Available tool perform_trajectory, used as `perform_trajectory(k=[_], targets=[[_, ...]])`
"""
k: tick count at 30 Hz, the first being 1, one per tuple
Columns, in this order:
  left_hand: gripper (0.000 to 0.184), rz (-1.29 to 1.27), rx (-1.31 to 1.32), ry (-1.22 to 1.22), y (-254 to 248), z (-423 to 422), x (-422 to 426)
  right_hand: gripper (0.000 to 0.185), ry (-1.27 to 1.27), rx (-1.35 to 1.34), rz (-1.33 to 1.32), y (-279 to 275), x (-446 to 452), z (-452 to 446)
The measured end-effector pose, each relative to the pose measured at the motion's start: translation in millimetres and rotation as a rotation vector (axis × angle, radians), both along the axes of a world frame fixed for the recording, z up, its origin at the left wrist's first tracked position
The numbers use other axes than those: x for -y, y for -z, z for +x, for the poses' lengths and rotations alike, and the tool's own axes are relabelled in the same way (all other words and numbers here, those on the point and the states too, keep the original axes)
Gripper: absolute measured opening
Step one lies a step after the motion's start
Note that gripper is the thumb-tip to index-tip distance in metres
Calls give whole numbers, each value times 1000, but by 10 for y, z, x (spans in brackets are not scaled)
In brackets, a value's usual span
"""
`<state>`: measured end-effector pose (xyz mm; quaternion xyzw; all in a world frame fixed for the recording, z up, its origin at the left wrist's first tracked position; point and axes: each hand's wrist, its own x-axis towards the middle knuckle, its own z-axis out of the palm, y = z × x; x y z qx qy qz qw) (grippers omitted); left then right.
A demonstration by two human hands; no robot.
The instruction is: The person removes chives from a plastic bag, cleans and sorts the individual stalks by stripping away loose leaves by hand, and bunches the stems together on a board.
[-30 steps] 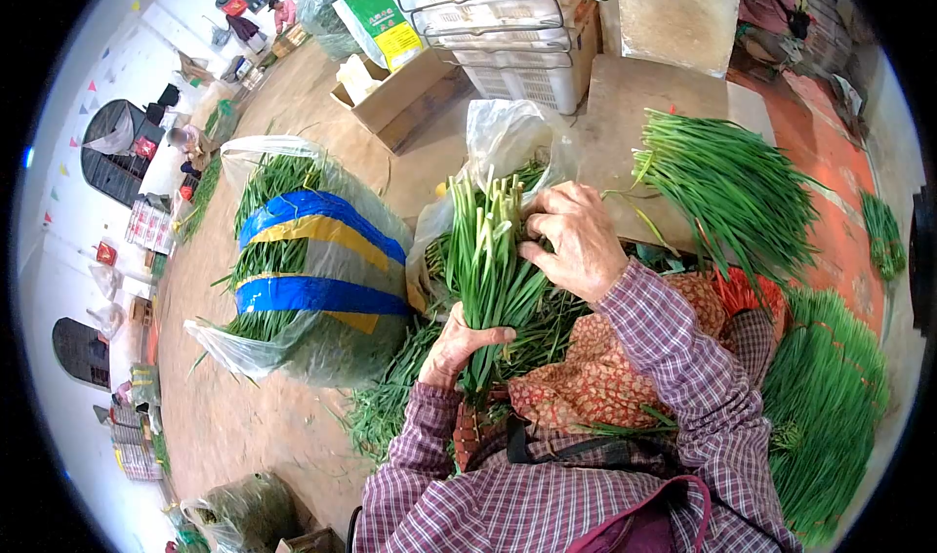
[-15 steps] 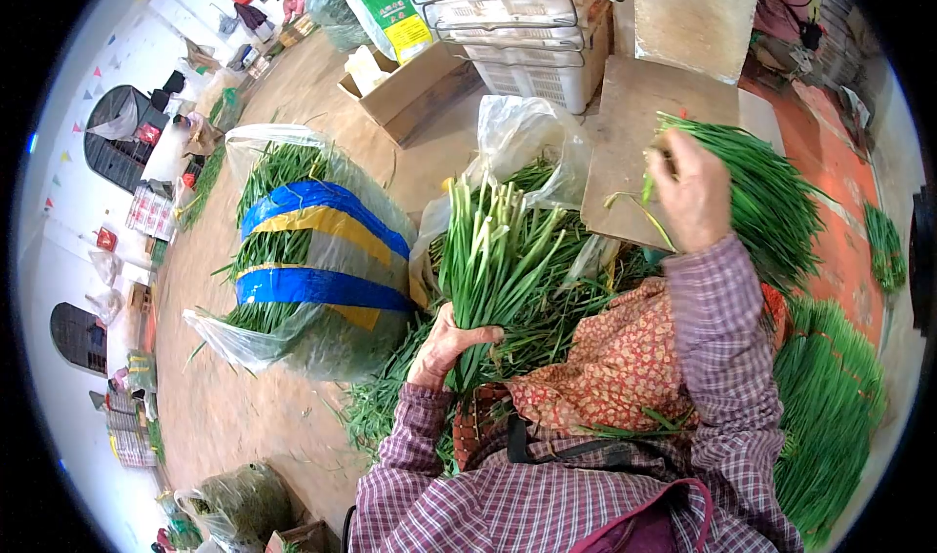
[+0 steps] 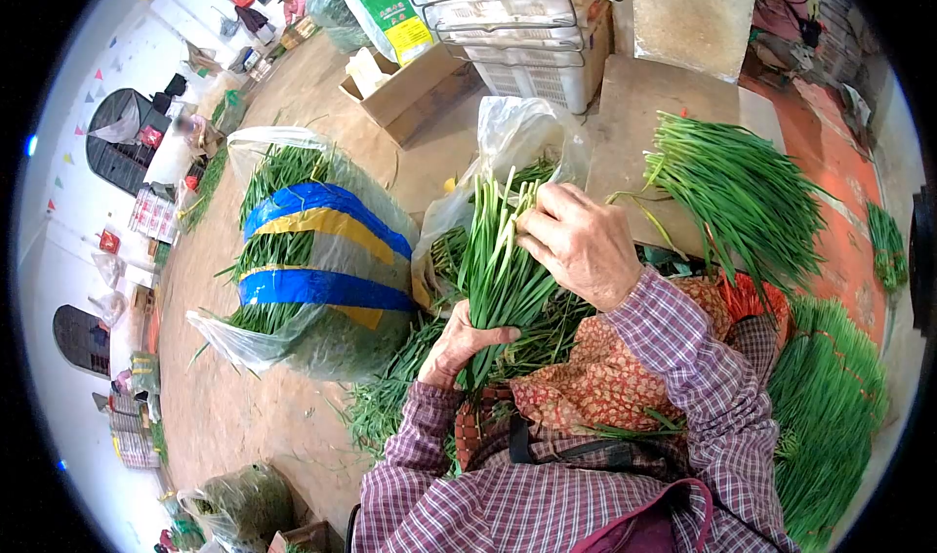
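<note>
Leafy bunch [image 3: 498, 285], big picture: we've got this one right in front of us, over our lap and just past the patterned cloth [image 3: 625, 363]; a big wrapped bundle [image 3: 366, 319] is off to its left, and a pile of long greens [image 3: 825, 426] is off to its right.
Brown board: this board [image 3: 625, 114] sits ahead and to the right of what we're holding, with another bunch [image 3: 732, 182] lying on it, so that one's on our right hand's side.
Long axis: ours runs pretty much away from our body, pale ends [image 3: 496, 211] at the far end and green leaves back toward our lap. The stalks fan out a bit up top, so they don't all point quite the same way.
Right hand: this hand [image 3: 586, 245] comes in from the right at the far end, and it's way nearer the pale ends than our other hand. No reach across, basically.
Left hand: this one [image 3: 454, 348] wraps around the near part, low on the left side. Thumb [image 3: 493, 336] lies across the front, pointing right; we can't see most of the fingers behind the stalks.
Right fingertips: thumb and fingers are pinched together on the right edge of the pale ends, not spread. One stalk or a few in there? Honestly we can't tell, the fingers cover it.
</note>
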<state>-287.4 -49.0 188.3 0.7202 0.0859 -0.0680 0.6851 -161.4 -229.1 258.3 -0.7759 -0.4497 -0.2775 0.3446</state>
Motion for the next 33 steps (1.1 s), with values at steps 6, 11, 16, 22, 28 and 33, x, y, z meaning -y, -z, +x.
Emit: perform_trajectory(k=[6, 11, 16, 22, 28, 33], targets=[[33, 15, -21, -12, 99, -4, -57, 9, 247, 126, -22, -42, 182, 234], [33, -80, -28, -98, 190, -120, -242, 15, 558, 111, 92, -185, 842, 512], [37, -187, 12, -178, 161, -172, -329, 19, 690, -75, -255, 223, 1154, 514], [44, -334, 0, -156, 176, -143, -257, 69, 127, -736, -209, 394, 830, 306], [40, -459, -108, -176, -186, -20, 351, 118, -567, -1204, 241, 160, 311, 219], [37, -498, -134, 0, -461, 4, 994, 100, -644, -1559, 508, 84, 412, 406]])
